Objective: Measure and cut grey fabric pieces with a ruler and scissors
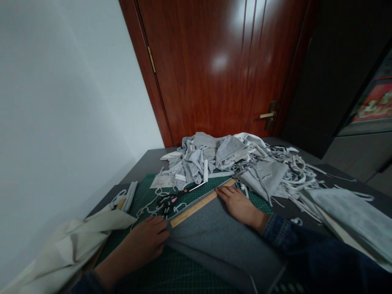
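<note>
Resting open and holding nothing, the left grip [147,239] and right grip [241,208] lie on grey fabric [220,241], fingers at the ends of a wooden ruler [199,206] along its far edge, on a green cutting mat [180,273], with black-handled scissors [167,203] just beyond the ruler

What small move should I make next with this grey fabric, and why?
Probably smooth the grey fabric flat against the wooden ruler while keeping the ruler still. The right hand and left hand both lie open at the ruler's edge, and the fabric runs along it, so a light press seems the safest move.
</note>
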{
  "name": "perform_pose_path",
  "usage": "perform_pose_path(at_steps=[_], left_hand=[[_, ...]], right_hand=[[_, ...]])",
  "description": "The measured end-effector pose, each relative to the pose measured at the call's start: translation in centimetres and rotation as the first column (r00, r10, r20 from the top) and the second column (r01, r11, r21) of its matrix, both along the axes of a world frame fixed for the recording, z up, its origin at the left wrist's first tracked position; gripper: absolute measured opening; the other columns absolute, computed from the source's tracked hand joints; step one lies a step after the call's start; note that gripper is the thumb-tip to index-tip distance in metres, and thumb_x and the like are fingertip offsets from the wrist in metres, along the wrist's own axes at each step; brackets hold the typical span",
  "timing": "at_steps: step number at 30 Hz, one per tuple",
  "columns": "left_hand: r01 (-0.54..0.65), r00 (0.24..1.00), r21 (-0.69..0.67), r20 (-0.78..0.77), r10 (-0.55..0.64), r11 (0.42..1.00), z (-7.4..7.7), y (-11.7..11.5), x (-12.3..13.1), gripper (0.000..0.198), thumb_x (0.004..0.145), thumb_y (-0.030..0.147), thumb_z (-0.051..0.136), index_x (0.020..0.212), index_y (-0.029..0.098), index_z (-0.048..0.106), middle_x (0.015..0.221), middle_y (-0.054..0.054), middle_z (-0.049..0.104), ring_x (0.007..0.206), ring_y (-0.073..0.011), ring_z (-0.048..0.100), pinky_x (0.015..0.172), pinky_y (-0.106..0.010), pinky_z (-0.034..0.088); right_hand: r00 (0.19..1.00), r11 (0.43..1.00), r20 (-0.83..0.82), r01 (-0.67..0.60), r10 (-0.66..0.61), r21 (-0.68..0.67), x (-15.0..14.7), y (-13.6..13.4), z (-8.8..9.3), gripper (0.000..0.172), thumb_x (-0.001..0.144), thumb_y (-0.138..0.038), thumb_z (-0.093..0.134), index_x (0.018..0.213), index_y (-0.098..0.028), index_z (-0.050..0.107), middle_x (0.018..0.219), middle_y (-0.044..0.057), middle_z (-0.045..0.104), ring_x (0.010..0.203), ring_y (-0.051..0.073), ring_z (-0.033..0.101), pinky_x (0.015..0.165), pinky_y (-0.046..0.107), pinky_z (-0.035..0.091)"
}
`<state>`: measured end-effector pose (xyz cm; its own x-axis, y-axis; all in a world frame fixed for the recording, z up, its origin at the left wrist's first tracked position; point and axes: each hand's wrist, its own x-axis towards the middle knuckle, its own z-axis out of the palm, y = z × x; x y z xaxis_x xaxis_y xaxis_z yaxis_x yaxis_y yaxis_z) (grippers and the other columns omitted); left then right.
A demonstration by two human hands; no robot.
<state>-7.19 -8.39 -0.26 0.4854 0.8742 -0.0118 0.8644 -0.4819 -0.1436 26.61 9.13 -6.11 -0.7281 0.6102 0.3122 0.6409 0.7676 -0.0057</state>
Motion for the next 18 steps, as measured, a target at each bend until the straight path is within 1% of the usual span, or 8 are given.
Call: perform_pose_path(at_steps=[3, 5, 7, 9, 11, 13, 14, 18], left_hand=[[0.053, 0.996, -0.020, 0.067, -0.051, 0.998, 0.3, -0.5, -0.3, 0.026, 0.082, 0.002, 0.063, 0.096, 0.024, 0.066, 0.118, -0.002, 0.070, 0.114, -0.0225, 0.063, 0.104, -0.037, 0.044], [0.045, 0.992, -0.071, 0.119, -0.036, 0.996, 0.9, -0.9, -0.4, 0.030, 0.083, 0.001, 0.059, 0.098, 0.025, 0.067, 0.112, 0.000, 0.072, 0.108, -0.0195, 0.066, 0.099, -0.032, 0.046], [0.001, 0.984, -0.138, 0.179, 0.024, 0.990, 1.7, -1.1, -0.5, 0.028, 0.085, 0.005, 0.056, 0.100, 0.026, 0.069, 0.106, 0.000, 0.074, 0.099, -0.0181, 0.069, 0.090, -0.029, 0.049], [-0.067, 0.967, -0.209, 0.228, 0.116, 0.975, 2.6, -0.9, -0.5, 0.024, 0.091, 0.014, 0.053, 0.102, 0.027, 0.071, 0.103, 0.000, 0.075, 0.094, -0.0174, 0.071, 0.084, -0.027, 0.050], [-0.156, 0.957, -0.239, 0.204, 0.206, 0.959, 3.2, -0.2, 0.0, 0.026, 0.097, 0.021, 0.048, 0.105, 0.027, 0.071, 0.098, 0.000, 0.076, 0.089, -0.0180, 0.072, 0.080, -0.027, 0.051], [-0.221, 0.961, -0.205, 0.121, 0.248, 0.954, 3.4, 0.9, 1.4, 0.030, 0.100, 0.021, 0.044, 0.112, 0.026, 0.071, 0.101, -0.003, 0.076, 0.091, -0.0203, 0.073, 0.081, -0.029, 0.052], [-0.225, 0.967, -0.176, 0.080, 0.242, 0.958, 3.2, 1.5, 2.4, 0.031, 0.101, 0.020, 0.044, 0.116, 0.026, 0.070, 0.105, -0.004, 0.076, 0.095, -0.0214, 0.073, 0.082, -0.031, 0.053], [-0.147, 0.988, -0.076, 0.039, 0.151, 0.986, 2.0, 4.1, 6.8, 0.034, 0.098, 0.015, 0.054, 0.126, 0.027, 0.068, 0.126, -0.006, 0.069, 0.116, -0.0245, 0.067, 0.096, -0.036, 0.054]], right_hand=[[1.000, 1.000, 0.011, 0.005, -0.005, 0.005, 0.0, -0.1, 0.0, 0.057, 0.099, -0.006, 0.039, 0.154, -0.012, 0.050, 0.149, 0.017, 0.058, 0.135, 0.027, 0.053, 0.114, 0.044, 0.044], [1.000, 1.000, 0.018, 0.016, -0.016, 0.006, -0.1, -0.2, 0.1, 0.057, 0.099, -0.007, 0.039, 0.155, -0.013, 0.049, 0.150, 0.017, 0.058, 0.135, 0.027, 0.053, 0.113, 0.045, 0.045], [1.000, 1.000, 0.020, 0.018, -0.018, 0.006, -0.1, -0.2, 0.1, 0.057, 0.099, -0.007, 0.040, 0.155, -0.013, 0.048, 0.150, 0.016, 0.058, 0.135, 0.027, 0.053, 0.113, 0.045, 0.045], [1.000, 1.000, 0.016, 0.011, -0.011, 0.004, -0.2, -0.2, 0.2, 0.058, 0.099, -0.006, 0.040, 0.155, -0.013, 0.049, 0.149, 0.016, 0.058, 0.136, 0.027, 0.053, 0.114, 0.045, 0.044], [1.000, 1.000, 0.009, 0.005, -0.005, 0.003, -0.2, -0.2, 0.1, 0.058, 0.098, -0.005, 0.039, 0.154, -0.013, 0.050, 0.149, 0.016, 0.058, 0.136, 0.026, 0.052, 0.115, 0.045, 0.043], [1.000, 1.000, 0.003, 0.005, -0.005, -0.004, -0.2, -0.1, 0.1, 0.058, 0.098, -0.005, 0.039, 0.154, -0.012, 0.050, 0.150, 0.016, 0.058, 0.137, 0.026, 0.051, 0.116, 0.044, 0.042], [1.000, 1.000, 0.000, 0.007, -0.007, -0.007, -0.2, -0.1, 0.1, 0.057, 0.098, -0.005, 0.038, 0.154, -0.011, 0.050, 0.151, 0.016, 0.057, 0.138, 0.026, 0.051, 0.116, 0.044, 0.042], [1.000, 1.000, -0.012, 0.000, -0.001, -0.020, -0.3, -0.1, 0.2, 0.055, 0.101, -0.007, 0.038, 0.155, -0.010, 0.049, 0.152, 0.016, 0.056, 0.139, 0.026, 0.049, 0.118, 0.043, 0.040]])
